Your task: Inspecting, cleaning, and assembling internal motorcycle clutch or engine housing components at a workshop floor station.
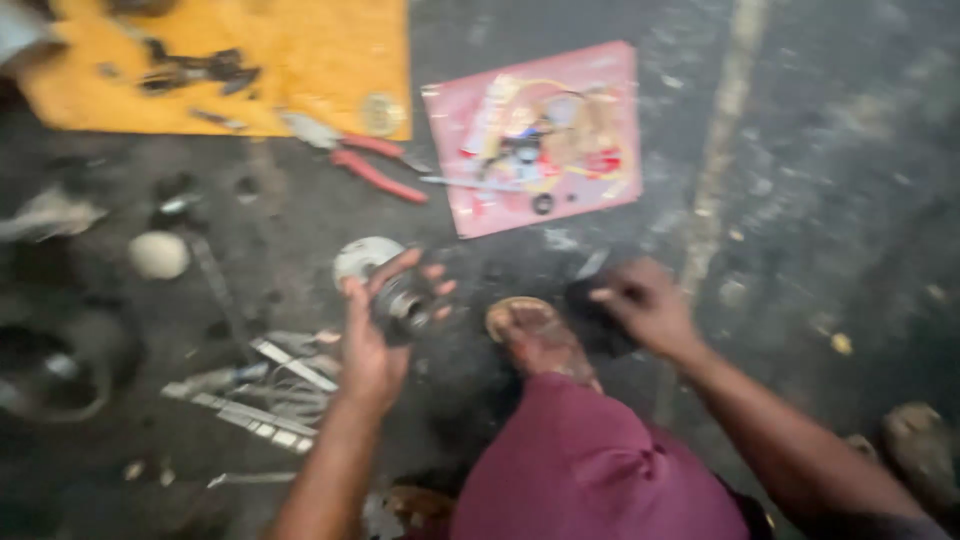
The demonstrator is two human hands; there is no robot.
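The picture is blurred by motion. My left hand (375, 335) holds a small round dark metal part (405, 305) with a shiny face, fingers curled round it. My right hand (645, 305) grips a dark cloth or pad (595, 315) near the ground, just right of my sandalled foot (535, 335). My knee in maroon cloth (590, 465) fills the lower middle.
A white round disc (362, 257) lies beside my left hand. Red-handled pliers (375, 165) lie between an orange sheet (300, 60) with dark parts and a pink sheet (535, 135) with small parts. Metal strips (265, 390) and a pale ball (158, 254) lie at the left on the dark ground.
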